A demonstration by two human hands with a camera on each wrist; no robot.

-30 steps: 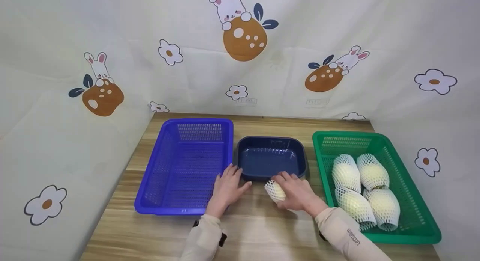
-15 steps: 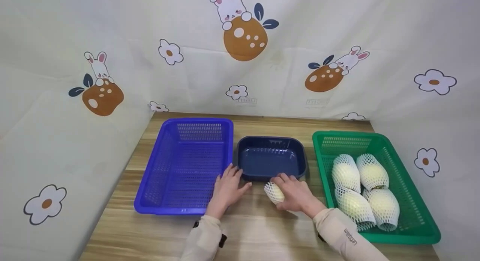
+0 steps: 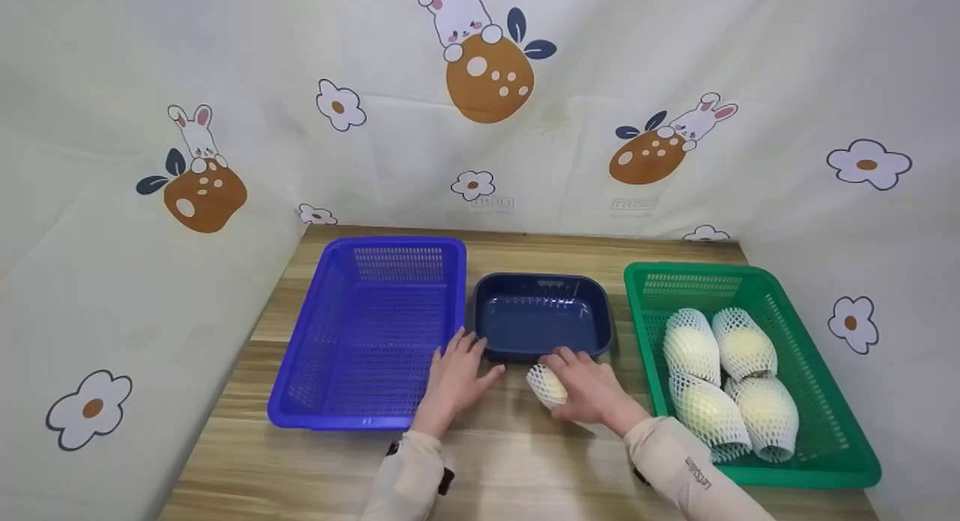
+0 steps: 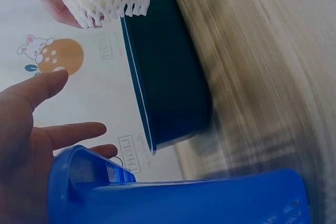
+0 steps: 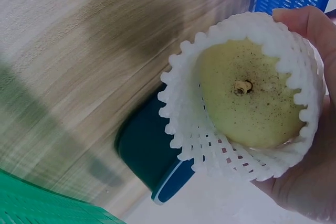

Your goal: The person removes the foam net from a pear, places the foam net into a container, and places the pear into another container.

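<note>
My right hand (image 3: 592,390) grips a pale yellow-green mango (image 3: 547,386) in a white foam net, just in front of the dark blue tub (image 3: 544,354). In the right wrist view the net's open end shows the mango's (image 5: 247,95) speckled skin and short stem stub, with thumb and fingers curled round the net. My left hand (image 3: 457,382) lies at the right rim of the blue basket (image 3: 364,422), fingers extended and holding nothing. From the left wrist, its fingers (image 4: 76,132) appear spread beside the basket's rim.
At the right stands a green basket (image 3: 840,431) with several netted mangoes (image 3: 691,345) grouped in its left part. The baskets and tub stand on a wood-grain table (image 3: 510,461). A printed cloth (image 3: 555,154) hangs behind the table and along its sides.
My right hand and the netted mango have shifted very slightly left. My left hand, the baskets and the tub look unmoved.
</note>
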